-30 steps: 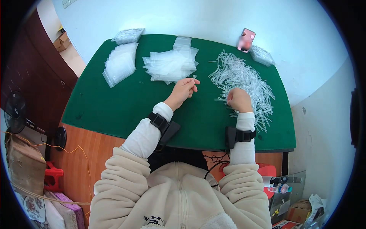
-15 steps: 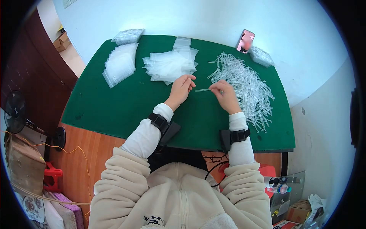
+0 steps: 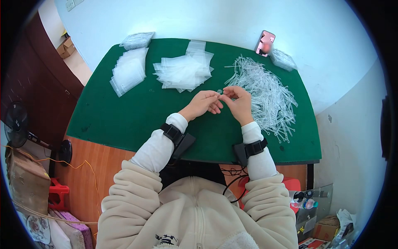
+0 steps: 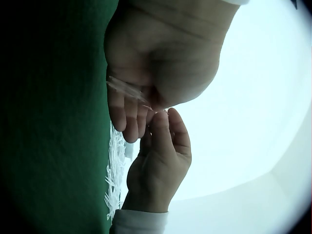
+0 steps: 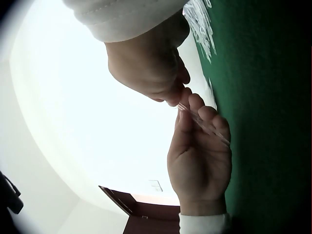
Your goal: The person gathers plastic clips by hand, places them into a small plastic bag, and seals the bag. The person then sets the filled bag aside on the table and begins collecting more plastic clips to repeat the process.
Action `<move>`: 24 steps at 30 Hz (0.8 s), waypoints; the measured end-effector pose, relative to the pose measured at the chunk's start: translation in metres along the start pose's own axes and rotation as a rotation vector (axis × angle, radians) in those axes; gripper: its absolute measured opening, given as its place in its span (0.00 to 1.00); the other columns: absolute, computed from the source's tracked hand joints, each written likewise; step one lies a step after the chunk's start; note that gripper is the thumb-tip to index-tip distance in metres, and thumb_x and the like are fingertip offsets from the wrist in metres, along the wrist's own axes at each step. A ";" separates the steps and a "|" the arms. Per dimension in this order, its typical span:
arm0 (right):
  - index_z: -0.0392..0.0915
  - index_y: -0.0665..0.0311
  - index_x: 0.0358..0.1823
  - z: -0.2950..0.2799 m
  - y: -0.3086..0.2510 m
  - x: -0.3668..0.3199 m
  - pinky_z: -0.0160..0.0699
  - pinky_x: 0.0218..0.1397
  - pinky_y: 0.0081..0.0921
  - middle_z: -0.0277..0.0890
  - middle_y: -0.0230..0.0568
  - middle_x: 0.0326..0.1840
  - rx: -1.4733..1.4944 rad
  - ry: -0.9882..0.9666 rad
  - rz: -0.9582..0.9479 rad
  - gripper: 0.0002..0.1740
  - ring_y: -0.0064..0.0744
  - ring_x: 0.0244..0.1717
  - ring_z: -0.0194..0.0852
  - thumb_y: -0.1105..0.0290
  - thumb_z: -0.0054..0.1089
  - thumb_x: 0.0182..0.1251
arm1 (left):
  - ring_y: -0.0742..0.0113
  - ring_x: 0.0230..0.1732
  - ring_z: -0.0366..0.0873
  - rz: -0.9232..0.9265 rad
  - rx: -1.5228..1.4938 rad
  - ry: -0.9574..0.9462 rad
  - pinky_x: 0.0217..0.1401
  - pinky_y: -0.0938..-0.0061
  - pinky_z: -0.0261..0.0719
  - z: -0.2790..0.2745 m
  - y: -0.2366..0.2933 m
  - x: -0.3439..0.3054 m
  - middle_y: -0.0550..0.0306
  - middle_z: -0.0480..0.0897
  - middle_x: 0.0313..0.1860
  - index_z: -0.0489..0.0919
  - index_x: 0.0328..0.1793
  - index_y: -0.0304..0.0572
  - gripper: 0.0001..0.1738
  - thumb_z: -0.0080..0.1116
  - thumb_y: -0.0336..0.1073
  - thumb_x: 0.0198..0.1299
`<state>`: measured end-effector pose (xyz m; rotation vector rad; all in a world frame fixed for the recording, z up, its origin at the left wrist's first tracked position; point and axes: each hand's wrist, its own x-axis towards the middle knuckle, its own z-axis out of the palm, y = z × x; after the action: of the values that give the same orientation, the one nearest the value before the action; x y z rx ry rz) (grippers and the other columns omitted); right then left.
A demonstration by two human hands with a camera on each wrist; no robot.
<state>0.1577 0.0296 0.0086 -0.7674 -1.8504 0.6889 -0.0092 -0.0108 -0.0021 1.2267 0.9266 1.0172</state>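
A few thin clear plastic sticks lie across the fingers of my left hand, pinched near one end between thumb and forefinger. My right hand meets it fingertip to fingertip over the green table, its thumb and forefinger pinching at that same end, where a small clear loop tip shows. From the right wrist view the sticks slant over the left palm side, the other left fingers loosely extended. Just right of my right hand spreads a big loose pile of loop-ended clear sticks.
Behind my hands lies a heap of clear zip bags, with a fanned stack of bags to its left. Filled bags sit at the back left, and another filled packet at the back right beside a phone leaning on the wall.
My right hand has come left from the pile carrying clear sticks and now touches my left fingertips. The left hand has turned and shifted slightly right and toward me.
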 end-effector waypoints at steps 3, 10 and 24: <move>0.79 0.68 0.37 0.003 0.002 0.000 0.77 0.36 0.18 0.79 0.36 0.31 0.047 0.022 -0.031 0.11 0.22 0.31 0.77 0.78 0.64 0.50 | 0.70 0.33 0.78 0.019 -0.093 -0.101 0.38 0.77 0.77 0.004 -0.001 -0.001 0.55 0.78 0.37 0.72 0.50 0.35 0.14 0.38 0.36 0.68; 0.79 0.69 0.39 0.002 0.001 -0.002 0.78 0.36 0.18 0.80 0.37 0.32 0.069 0.065 0.018 0.10 0.23 0.31 0.80 0.78 0.62 0.52 | 0.72 0.34 0.76 0.022 -0.145 -0.128 0.39 0.78 0.76 0.004 0.001 -0.003 0.56 0.78 0.38 0.72 0.51 0.37 0.14 0.38 0.37 0.69; 0.81 0.66 0.33 -0.006 0.013 0.004 0.75 0.38 0.25 0.79 0.39 0.31 0.029 0.093 0.068 0.06 0.30 0.33 0.77 0.74 0.59 0.55 | 0.81 0.25 0.66 0.102 -0.080 -0.074 0.28 0.87 0.64 0.001 -0.007 0.002 0.66 0.74 0.30 0.72 0.47 0.40 0.11 0.41 0.37 0.68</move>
<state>0.1641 0.0417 0.0034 -0.8330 -1.7339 0.7101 -0.0068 -0.0094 -0.0087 1.2462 0.7654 1.0719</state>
